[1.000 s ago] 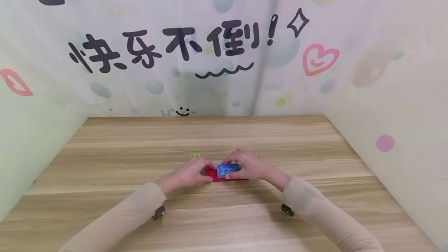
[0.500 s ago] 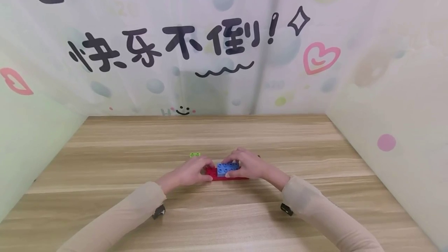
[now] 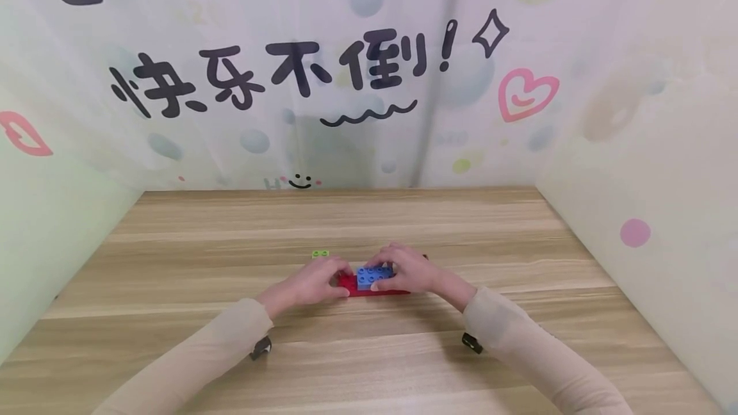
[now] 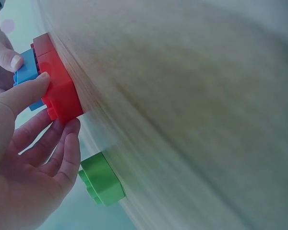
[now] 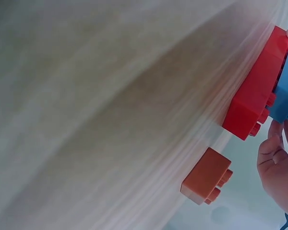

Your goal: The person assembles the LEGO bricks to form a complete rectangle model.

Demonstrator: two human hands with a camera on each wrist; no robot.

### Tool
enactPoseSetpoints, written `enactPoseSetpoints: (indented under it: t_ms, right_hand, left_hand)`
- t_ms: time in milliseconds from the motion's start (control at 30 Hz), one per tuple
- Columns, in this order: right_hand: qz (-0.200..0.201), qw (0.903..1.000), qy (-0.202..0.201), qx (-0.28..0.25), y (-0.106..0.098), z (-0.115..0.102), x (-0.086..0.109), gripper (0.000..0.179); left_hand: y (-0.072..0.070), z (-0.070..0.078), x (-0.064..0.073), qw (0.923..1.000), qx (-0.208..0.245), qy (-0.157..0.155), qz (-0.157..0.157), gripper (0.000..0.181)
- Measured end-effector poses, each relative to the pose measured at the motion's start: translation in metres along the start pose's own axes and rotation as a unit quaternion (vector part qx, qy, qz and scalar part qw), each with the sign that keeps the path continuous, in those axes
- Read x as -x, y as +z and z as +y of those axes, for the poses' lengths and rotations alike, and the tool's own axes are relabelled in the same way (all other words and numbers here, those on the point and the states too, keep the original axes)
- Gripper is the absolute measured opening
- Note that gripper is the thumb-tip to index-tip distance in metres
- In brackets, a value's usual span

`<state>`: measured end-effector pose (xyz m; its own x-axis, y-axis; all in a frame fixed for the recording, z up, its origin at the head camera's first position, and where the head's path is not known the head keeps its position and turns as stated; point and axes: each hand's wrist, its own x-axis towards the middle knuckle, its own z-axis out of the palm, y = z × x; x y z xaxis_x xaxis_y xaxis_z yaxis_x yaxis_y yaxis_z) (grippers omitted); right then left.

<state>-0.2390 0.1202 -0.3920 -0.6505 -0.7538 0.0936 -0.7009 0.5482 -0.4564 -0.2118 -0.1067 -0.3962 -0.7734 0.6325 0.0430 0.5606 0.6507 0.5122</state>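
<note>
A blue brick point(image 3: 366, 278) with studs sits on top of a long red brick point(image 3: 353, 285), somewhat in from its left end. My left hand point(image 3: 311, 282) grips that left end, thumb on the near side and fingers on the far side. With thumb and fingers, my right hand point(image 3: 410, 272) pinches the blue brick over its right part. In the right wrist view the red brick point(image 5: 259, 88) extends past the blue brick point(image 5: 284, 91), its end studs bare. A thin dark gap shows between the two bricks there; whether they are pressed fully together I cannot tell.
Just behind my left hand stands a small green brick point(image 3: 320, 254). An orange-brown brick point(image 5: 206, 176) stands beyond the right hand, mostly hidden in the head view. The wooden tabletop point(image 3: 369, 364) meets a printed curtain point(image 3: 369, 146) at the back, with pale walls at both sides.
</note>
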Motion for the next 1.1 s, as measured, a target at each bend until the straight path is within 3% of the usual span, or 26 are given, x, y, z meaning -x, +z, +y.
enactPoseSetpoints:
  t_ms: [367, 633, 1100]
  right_hand:
    - [0.003, 0.9997, 0.015, -0.017, 0.000, 0.005, 0.006, 0.047]
    - [0.013, 0.9991, 0.008, -0.041, -0.003, 0.009, 0.011, 0.036]
    - [0.010, 0.9996, 0.007, -0.024, -0.005, 0.007, 0.011, 0.037]
  left_hand:
    - [0.001, 0.000, -0.001, 1.0000, -0.005, -0.008, -0.001, 0.031]
    - [0.001, -0.001, 0.000, 1.0000, -0.002, -0.007, 0.002, 0.031]
    - [-0.001, 0.000, 0.001, 1.0000, 0.002, -0.006, 0.001, 0.032]
